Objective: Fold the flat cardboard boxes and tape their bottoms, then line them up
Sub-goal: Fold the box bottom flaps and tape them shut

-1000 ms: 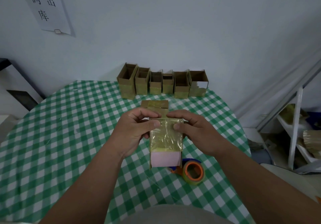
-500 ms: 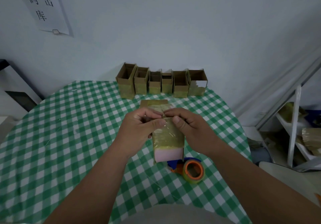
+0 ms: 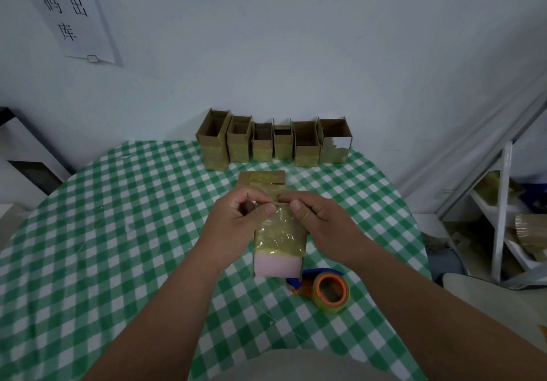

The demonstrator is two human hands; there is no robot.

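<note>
Head view | left hand (image 3: 236, 221) and right hand (image 3: 318, 221) pinch taped box (image 3: 279, 238) top between fingers | tape roll (image 3: 330, 292) just beside box

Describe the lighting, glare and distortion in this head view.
Head view: dim, bluish, flat light with soft shadows; wide-angle bending curves the table edge and shelf frame; faint glare on the tape over the box both hands hold; focus is sharp.
</note>
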